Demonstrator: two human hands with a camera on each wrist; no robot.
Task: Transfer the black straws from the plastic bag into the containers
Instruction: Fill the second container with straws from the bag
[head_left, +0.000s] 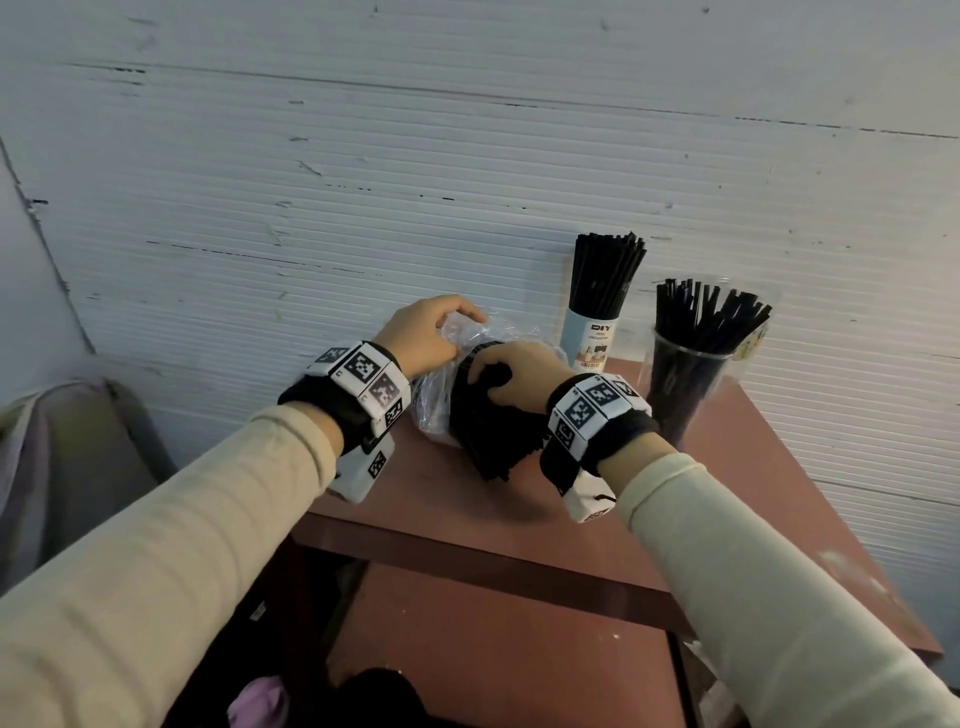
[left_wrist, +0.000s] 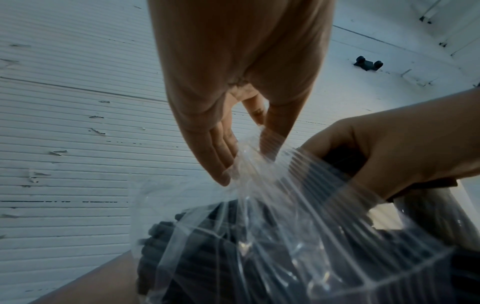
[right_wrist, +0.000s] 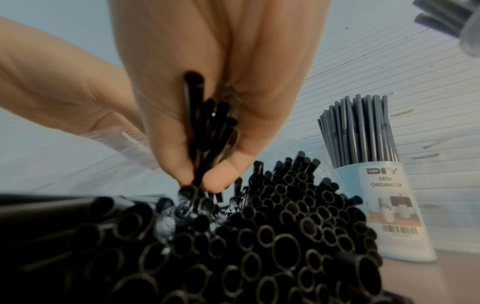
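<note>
A clear plastic bag (head_left: 434, 410) full of black straws (head_left: 485, 436) lies on the reddish table (head_left: 519, 499). My left hand (head_left: 423, 332) pinches the bag's far rim (left_wrist: 249, 158) and holds it up. My right hand (head_left: 511, 376) reaches into the bag's mouth and grips a small bunch of straws (right_wrist: 207, 131) between thumb and fingers, above the rest of the bundle (right_wrist: 259, 246). Behind stand a white "DIY desk organizer" cup (head_left: 589, 345) and a clear plastic cup (head_left: 685, 374), both holding upright black straws.
The table stands against a white ribbed wall (head_left: 363, 182). The two cups sit at its back right corner. A grey bag or chair (head_left: 67, 447) is on the left, below table height. The table's near edge (head_left: 467, 556) lies under my forearms.
</note>
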